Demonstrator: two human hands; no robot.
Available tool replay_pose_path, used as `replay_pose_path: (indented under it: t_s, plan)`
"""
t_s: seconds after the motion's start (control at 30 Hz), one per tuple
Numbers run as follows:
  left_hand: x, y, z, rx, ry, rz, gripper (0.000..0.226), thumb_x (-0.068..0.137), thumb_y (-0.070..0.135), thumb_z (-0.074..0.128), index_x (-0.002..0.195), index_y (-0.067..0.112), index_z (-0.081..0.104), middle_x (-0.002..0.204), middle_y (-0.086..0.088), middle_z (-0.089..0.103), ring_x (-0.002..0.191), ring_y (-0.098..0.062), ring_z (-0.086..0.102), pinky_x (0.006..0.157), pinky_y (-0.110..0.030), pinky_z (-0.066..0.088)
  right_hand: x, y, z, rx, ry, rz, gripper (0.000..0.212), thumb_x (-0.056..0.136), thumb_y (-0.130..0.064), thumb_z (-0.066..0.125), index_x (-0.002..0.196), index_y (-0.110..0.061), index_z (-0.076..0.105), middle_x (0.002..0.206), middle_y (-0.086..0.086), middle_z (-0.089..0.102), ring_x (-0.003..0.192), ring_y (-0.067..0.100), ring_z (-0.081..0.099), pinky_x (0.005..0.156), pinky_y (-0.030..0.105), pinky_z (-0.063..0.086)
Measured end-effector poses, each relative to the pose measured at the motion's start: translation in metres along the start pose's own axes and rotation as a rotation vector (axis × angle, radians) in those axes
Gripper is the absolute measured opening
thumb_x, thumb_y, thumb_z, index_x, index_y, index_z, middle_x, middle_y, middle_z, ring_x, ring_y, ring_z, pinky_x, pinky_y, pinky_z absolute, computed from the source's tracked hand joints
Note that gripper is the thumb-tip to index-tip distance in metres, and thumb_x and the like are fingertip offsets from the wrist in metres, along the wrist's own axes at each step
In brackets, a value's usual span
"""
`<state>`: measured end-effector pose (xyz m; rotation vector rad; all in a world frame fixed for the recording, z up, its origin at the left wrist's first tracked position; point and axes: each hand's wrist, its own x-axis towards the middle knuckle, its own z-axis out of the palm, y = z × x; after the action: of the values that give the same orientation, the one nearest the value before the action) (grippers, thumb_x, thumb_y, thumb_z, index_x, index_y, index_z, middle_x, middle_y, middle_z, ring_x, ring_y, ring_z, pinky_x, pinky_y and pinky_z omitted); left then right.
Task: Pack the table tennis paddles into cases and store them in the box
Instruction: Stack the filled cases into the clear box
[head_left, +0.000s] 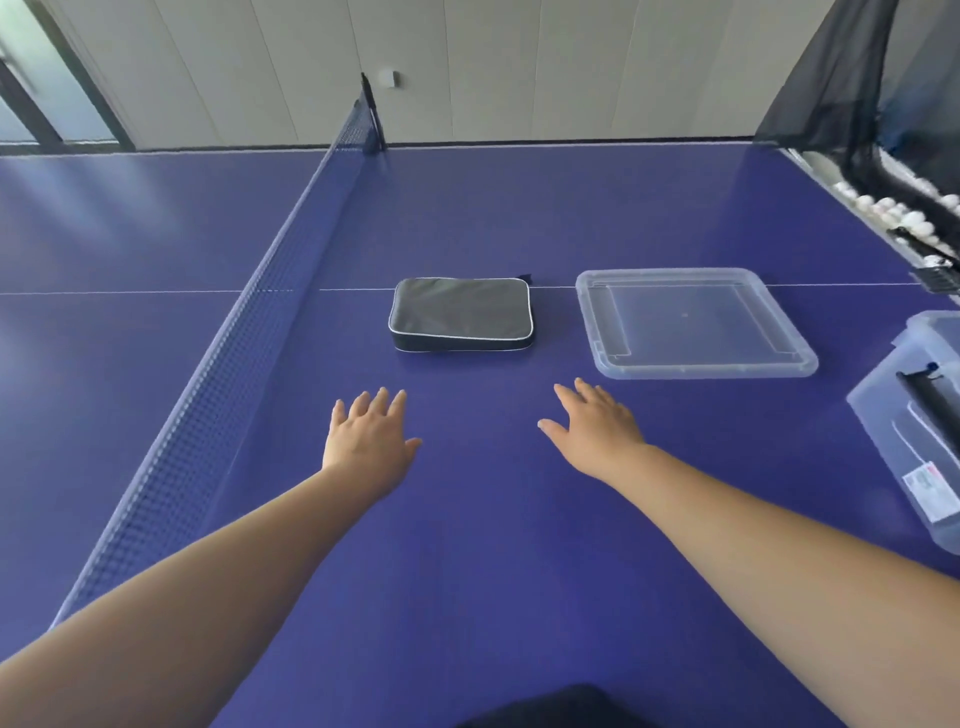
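A grey rectangular paddle case (461, 313) with white piping lies flat and closed on the blue table tennis table (467, 519). My left hand (368, 441) hovers just in front of it, fingers spread, holding nothing. My right hand (597, 426) is stretched out a little to the right of the case, also empty with fingers apart. A clear plastic lid (693, 322) lies flat to the right of the case. At the right edge stands a clear plastic box (914, 431) with a dark case-like item inside, partly cut off. No bare paddle is in view.
The table's net (249, 332) runs along my left from near to far. A black ball-catching net (841, 78) and a trough of white balls (904, 213) sit at the far right. A white wall lies beyond the table.
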<state>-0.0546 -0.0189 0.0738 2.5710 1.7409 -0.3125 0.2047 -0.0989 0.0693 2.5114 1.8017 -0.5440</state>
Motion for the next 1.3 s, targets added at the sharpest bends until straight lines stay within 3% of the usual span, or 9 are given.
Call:
replay_pose_path:
  t_s: [0.17, 0.57, 0.77, 1.0, 1.13, 1.2, 1.3]
  plan:
    - [0.022, -0.048, 0.002, 0.003, -0.005, 0.056, 0.070, 0.100, 0.052, 0.038, 0.156, 0.023, 0.008, 0.164, -0.004, 0.005, 0.150, -0.028, 0.006, 0.122, -0.048, 0.007, 0.014, -0.042, 0.006, 0.121, 0.015, 0.078, 0.068, 0.098, -0.055, 0.038, 0.154, -0.024, 0.016, 0.163, 0.004, 0.009, 0.149, 0.028, 0.010, 0.117, 0.048, 0.022]
    - [0.138, -0.073, 0.016, -0.089, 0.041, 0.018, 0.075, 0.097, 0.055, 0.041, 0.156, 0.025, 0.006, 0.164, -0.005, 0.004, 0.150, -0.028, 0.010, 0.121, -0.048, 0.011, 0.129, -0.043, 0.008, 0.021, 0.096, 0.074, 0.070, 0.096, -0.054, 0.044, 0.154, -0.028, 0.014, 0.163, 0.005, 0.002, 0.149, 0.032, 0.006, 0.117, 0.051, 0.020]
    - [0.214, -0.066, 0.020, -0.141, 0.107, -0.044, 0.073, 0.095, 0.060, 0.041, 0.155, 0.029, 0.012, 0.161, -0.011, 0.014, 0.143, -0.033, 0.026, 0.117, -0.047, 0.021, 0.211, -0.044, 0.008, 0.108, 0.149, 0.109, 0.077, 0.091, -0.059, 0.049, 0.153, -0.030, 0.015, 0.162, 0.011, 0.007, 0.147, 0.032, 0.013, 0.113, 0.050, 0.027]
    - [0.278, -0.051, 0.053, -0.700, -0.011, -0.252, 0.077, 0.089, 0.063, 0.048, 0.153, 0.033, 0.018, 0.153, -0.005, 0.036, 0.134, -0.030, 0.041, 0.099, -0.043, 0.042, 0.278, -0.037, 0.027, 0.377, 0.149, 0.223, 0.087, 0.082, -0.071, 0.051, 0.152, -0.036, 0.014, 0.157, 0.009, 0.020, 0.142, 0.031, 0.025, 0.108, 0.051, 0.034]
    - [0.289, -0.042, 0.060, -0.878, -0.003, -0.216, 0.077, 0.088, 0.054, 0.060, 0.152, 0.038, 0.019, 0.141, 0.000, 0.047, 0.120, -0.025, 0.052, 0.085, -0.034, 0.046, 0.291, -0.032, 0.039, 0.567, 0.180, 0.270, 0.091, 0.078, -0.068, 0.061, 0.151, -0.035, 0.019, 0.148, 0.004, 0.036, 0.139, 0.027, 0.026, 0.106, 0.049, 0.038]
    - [0.293, -0.037, 0.060, -0.939, -0.012, -0.224, 0.080, 0.086, 0.049, 0.064, 0.151, 0.041, 0.018, 0.132, 0.003, 0.050, 0.098, -0.020, 0.059, 0.073, -0.029, 0.047, 0.295, -0.033, 0.040, 0.632, 0.210, 0.281, 0.090, 0.076, -0.065, 0.066, 0.150, -0.037, 0.021, 0.148, 0.001, 0.036, 0.139, 0.026, 0.025, 0.105, 0.048, 0.037]
    - [0.293, -0.029, 0.058, -1.044, -0.033, -0.261, 0.083, 0.084, 0.044, 0.069, 0.149, 0.046, 0.017, 0.126, 0.007, 0.044, 0.073, -0.005, 0.055, 0.057, -0.021, 0.043, 0.297, -0.034, 0.039, 0.715, 0.218, 0.312, 0.090, 0.073, -0.061, 0.071, 0.147, -0.041, 0.025, 0.147, 0.000, 0.035, 0.138, 0.025, 0.028, 0.102, 0.044, 0.038]
